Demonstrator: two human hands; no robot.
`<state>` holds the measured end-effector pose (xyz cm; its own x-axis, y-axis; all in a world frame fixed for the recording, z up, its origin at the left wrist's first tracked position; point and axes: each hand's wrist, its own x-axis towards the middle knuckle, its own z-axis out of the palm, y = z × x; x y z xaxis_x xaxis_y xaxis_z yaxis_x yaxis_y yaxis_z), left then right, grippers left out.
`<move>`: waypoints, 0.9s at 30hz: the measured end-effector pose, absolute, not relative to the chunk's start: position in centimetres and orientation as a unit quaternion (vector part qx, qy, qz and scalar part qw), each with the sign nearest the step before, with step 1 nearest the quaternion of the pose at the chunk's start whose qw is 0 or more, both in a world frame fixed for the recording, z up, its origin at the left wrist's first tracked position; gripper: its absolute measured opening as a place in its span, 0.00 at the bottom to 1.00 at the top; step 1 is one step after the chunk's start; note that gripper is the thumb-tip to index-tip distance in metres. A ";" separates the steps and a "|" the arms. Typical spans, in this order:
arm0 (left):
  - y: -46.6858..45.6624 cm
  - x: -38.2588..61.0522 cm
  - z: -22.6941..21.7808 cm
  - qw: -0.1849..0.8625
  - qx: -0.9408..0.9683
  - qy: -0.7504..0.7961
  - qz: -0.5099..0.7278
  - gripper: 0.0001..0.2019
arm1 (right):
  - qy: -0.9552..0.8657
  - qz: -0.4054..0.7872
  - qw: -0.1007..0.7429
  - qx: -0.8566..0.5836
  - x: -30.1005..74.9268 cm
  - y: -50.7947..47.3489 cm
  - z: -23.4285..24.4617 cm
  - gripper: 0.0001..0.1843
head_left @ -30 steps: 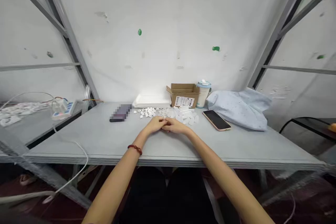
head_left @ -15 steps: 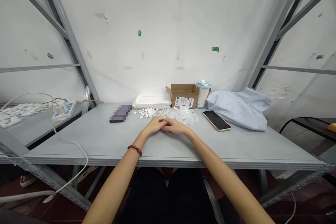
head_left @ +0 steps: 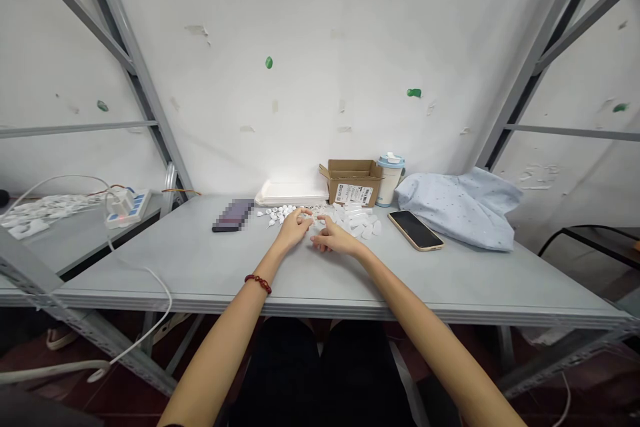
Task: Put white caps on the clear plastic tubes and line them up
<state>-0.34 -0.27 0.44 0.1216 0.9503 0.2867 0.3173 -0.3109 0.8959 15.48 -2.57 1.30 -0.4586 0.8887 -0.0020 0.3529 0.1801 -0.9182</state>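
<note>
My left hand (head_left: 293,231) is at the middle of the grey table, its thumb and forefinger curled together in a pinch. Whatever they hold is too small to make out. Close beside it, my right hand (head_left: 334,238) has its forefinger stretched forward and its thumb apart, with nothing visible in its grip. Just beyond the left hand lie small white caps (head_left: 280,213) in a loose pile. Thin whitish pieces (head_left: 319,210) are spread behind the fingertips, partly hidden. Translucent flat pieces (head_left: 367,229) lie beyond the right hand.
At the back stand a white tray (head_left: 290,193), an open cardboard box (head_left: 354,177) and a blue-lidded cup (head_left: 388,181). A phone (head_left: 416,230) and bundled pale-blue cloth (head_left: 460,207) lie right. A blurred dark item (head_left: 234,215) lies left. A power strip (head_left: 131,208) and white cable (head_left: 145,269) are farther left.
My hands, which were together, have parted slightly. The left fingers have moved forward to the small white pieces, and the right forefinger has stretched out. The view has shifted a little.
</note>
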 end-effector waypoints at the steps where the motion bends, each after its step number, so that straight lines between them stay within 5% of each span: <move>1: -0.3 -0.3 0.5 0.346 0.665 0.476 0.460 0.09 | -0.717 0.467 0.282 -0.434 15.5 -2.5 1.3 0.29; 5: -0.3 -0.3 0.6 0.351 0.681 0.481 0.426 0.06 | -0.726 0.460 0.271 -0.434 15.6 -2.4 1.2 0.21; 11: -0.2 -0.3 0.6 0.306 0.668 0.486 0.472 0.13 | -0.704 0.472 0.297 -0.440 15.6 -2.7 1.5 0.38; 16: -0.1 -0.3 0.6 0.352 0.674 0.478 0.439 0.09 | -0.750 0.451 0.257 -0.410 15.7 -2.4 1.4 0.19; 22: -0.4 -0.3 0.6 0.344 0.689 0.481 0.419 0.10 | -0.733 0.464 0.273 -0.416 15.8 -2.3 1.0 0.28; 27: 0.0 -0.6 0.5 0.290 0.675 0.501 0.458 0.08 | -0.715 0.456 0.305 -0.433 15.8 -2.2 1.4 0.23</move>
<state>-0.56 -0.01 0.54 0.0788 0.9415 0.3278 0.4104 -0.3302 0.8500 15.75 -2.24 1.44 -0.4392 0.8974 0.0409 0.3413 0.2088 -0.9165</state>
